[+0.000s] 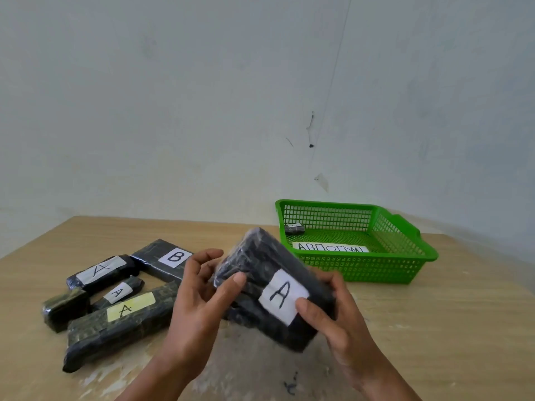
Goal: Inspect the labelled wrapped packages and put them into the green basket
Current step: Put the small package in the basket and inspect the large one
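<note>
Gripping A-labelled package (257,256): left hand (199,287) and right hand (335,311) curl round its sides, long axis slanting away-left; green basket (376,270) sits beyond right hand.

- Held package (256,257): glossy black wrap; I read a black "A" on its white label (282,296).
- Green basket (376,269): bright green all over, with square-grid mesh walls; inside I see a white paper strip (330,247) with black lettering.
- Long package (115,331): greenish-black wrap, pale yellow label (130,306), black "A".
- Package marked B (153,253): black wrap, white label, black letter.
- Counter (434,328): light tan wood grain; I note whitish scuffed patches.
- Wall (202,111): pale grey-white, a few dark marks.
</note>
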`<state>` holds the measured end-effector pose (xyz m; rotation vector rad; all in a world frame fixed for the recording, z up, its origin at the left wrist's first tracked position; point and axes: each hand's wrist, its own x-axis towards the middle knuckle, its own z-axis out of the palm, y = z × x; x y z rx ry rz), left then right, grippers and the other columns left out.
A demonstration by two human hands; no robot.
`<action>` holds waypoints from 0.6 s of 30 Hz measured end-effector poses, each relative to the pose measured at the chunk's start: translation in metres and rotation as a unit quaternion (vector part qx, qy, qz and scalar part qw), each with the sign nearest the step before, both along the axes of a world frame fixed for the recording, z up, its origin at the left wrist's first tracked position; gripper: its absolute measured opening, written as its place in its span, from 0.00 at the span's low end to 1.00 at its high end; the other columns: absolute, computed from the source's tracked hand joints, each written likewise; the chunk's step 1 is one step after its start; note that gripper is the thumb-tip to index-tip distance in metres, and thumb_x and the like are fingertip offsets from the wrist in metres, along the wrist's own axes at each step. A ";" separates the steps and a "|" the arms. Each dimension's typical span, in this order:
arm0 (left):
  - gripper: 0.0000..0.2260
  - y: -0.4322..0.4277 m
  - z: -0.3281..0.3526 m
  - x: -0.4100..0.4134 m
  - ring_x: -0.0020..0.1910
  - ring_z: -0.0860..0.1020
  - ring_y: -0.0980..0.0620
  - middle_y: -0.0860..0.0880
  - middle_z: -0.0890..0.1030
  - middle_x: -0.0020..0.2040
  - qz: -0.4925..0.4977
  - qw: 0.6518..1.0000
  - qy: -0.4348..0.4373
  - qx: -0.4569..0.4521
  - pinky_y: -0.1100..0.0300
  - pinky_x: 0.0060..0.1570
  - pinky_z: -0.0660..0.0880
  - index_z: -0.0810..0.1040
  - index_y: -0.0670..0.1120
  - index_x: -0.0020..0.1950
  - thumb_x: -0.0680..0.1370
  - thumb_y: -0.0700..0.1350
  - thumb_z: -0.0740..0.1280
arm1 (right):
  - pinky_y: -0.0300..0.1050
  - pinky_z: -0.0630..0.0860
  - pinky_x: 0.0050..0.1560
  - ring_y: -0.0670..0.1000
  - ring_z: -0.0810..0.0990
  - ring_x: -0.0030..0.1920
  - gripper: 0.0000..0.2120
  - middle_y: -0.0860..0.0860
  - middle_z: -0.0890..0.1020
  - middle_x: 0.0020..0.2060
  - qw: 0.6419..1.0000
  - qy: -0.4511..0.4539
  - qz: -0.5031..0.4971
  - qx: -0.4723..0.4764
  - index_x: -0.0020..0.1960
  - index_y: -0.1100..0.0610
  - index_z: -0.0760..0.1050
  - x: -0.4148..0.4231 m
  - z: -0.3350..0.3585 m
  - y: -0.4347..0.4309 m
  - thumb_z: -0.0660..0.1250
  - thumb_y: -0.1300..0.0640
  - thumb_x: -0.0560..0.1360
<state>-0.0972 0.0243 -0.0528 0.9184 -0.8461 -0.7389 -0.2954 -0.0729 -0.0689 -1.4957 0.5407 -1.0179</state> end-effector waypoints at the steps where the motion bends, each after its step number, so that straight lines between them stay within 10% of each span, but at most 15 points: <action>1: 0.28 0.000 0.000 0.000 0.48 0.84 0.45 0.40 0.83 0.55 0.010 1.000 -0.006 0.006 0.54 0.43 0.82 0.75 0.48 0.61 0.64 0.54 0.77 | 0.50 0.78 0.62 0.57 0.81 0.66 0.28 0.53 0.81 0.65 1.000 0.012 -0.003 -0.007 0.53 0.61 0.74 0.000 0.000 -0.001 0.81 0.44 0.66; 10: 0.15 0.003 0.000 -0.020 0.45 0.84 0.44 0.39 0.86 0.47 -0.052 0.995 -0.071 0.050 0.57 0.44 0.81 0.80 0.46 0.54 0.72 0.52 0.75 | 0.53 0.79 0.50 0.58 0.82 0.49 0.19 0.56 0.82 0.48 0.996 -0.009 0.081 0.032 0.55 0.55 0.75 0.004 0.011 0.017 0.77 0.47 0.71; 18: 0.20 0.004 0.000 -0.025 0.53 0.85 0.37 0.40 0.86 0.52 -0.052 0.993 -0.097 0.049 0.42 0.55 0.83 0.78 0.51 0.59 0.70 0.54 0.76 | 0.55 0.80 0.48 0.62 0.83 0.49 0.20 0.68 0.79 0.54 0.997 -0.031 0.054 0.035 0.57 0.56 0.74 0.011 0.011 0.023 0.75 0.46 0.72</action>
